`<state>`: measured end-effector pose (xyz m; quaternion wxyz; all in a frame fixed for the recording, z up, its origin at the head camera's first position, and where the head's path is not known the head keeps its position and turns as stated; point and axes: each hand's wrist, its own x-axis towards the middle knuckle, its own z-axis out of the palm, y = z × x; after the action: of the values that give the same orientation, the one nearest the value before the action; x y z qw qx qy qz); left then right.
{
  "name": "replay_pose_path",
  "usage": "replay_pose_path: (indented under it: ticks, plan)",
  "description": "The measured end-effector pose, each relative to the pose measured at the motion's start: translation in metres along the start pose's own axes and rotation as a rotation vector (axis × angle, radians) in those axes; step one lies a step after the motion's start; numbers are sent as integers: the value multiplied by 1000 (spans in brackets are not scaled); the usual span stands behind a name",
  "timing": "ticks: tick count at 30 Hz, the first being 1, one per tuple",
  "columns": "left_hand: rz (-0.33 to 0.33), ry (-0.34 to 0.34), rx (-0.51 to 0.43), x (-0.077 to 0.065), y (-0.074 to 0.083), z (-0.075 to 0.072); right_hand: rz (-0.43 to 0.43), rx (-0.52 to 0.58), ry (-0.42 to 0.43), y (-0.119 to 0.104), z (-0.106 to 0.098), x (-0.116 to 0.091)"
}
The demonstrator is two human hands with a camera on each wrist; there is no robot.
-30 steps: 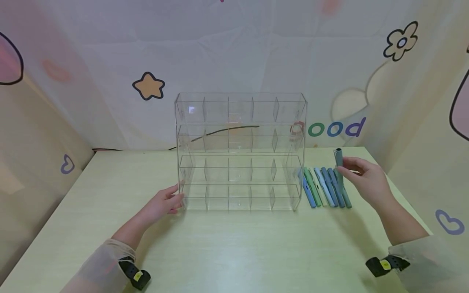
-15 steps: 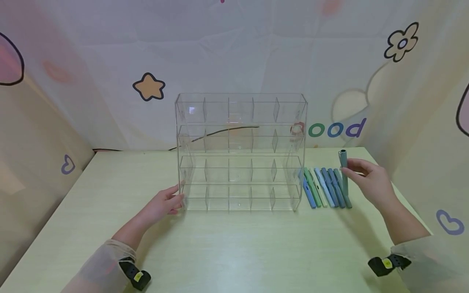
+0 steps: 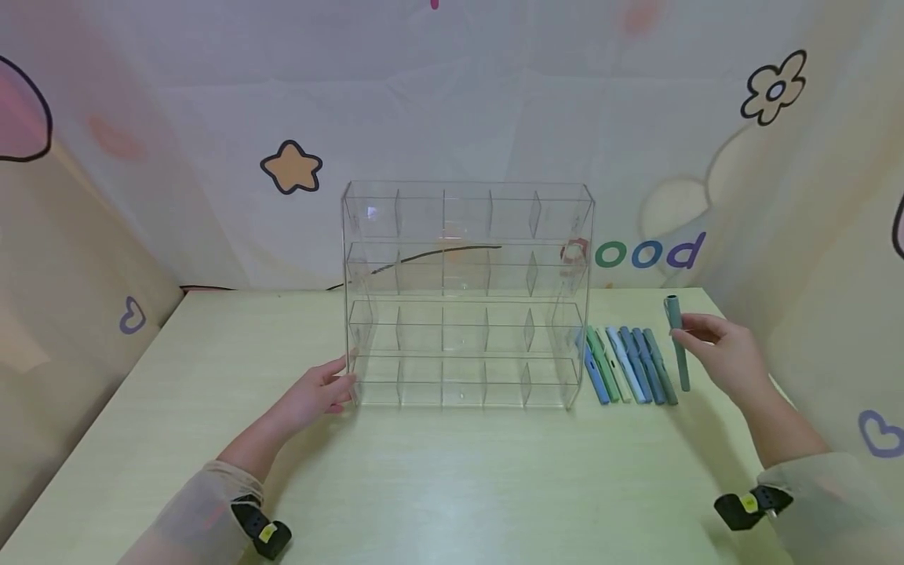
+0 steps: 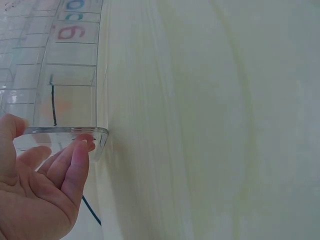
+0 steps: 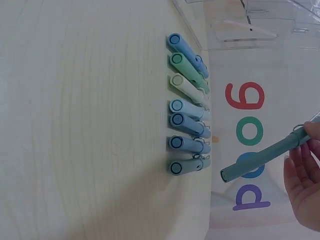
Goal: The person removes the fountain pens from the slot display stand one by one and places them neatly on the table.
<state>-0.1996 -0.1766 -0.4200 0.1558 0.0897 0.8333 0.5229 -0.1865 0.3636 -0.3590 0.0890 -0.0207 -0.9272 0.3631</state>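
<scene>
In the head view, my right hand (image 3: 723,357) pinches a grey-teal pen (image 3: 676,345) near its upper, clip end, to the right of a row of pens (image 3: 639,365). The right wrist view shows that pen (image 5: 265,154) slanting, its lower end off the table, beside the lined-up pens (image 5: 187,119) in blues, greens and cream. My left hand (image 3: 318,388) touches the lower left side of a clear acrylic organizer (image 3: 462,298). In the left wrist view, the left hand's fingertips (image 4: 82,145) rest against the clear side panel.
The organizer stands upright on the pale table (image 3: 452,479), with rows of transparent compartments. Its right side partly overlaps the leftmost pen. A printed cloth backdrop (image 3: 459,133) hangs behind the table and along both sides.
My right hand has moved rightward and slightly nearer with the pen, from over the row to beside its right end. The left hand stays at the organizer's side.
</scene>
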Motion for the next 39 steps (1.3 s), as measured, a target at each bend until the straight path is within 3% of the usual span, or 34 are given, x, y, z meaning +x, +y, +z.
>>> replay_pose_path:
  ticks: [14,24,32,39]
  plan:
    - [4,-1,4,-3,3,0,-20,-75,-85,32,-1,18]
    - [8,-9,-12,-1,1,0,132,-46,-240,48,-3,34]
    - [-1,-8,-6,1,0,-1,213,-60,-225,64,5,43]
    - [7,0,-5,2,-3,-1,200,-104,-190,72,10,47]
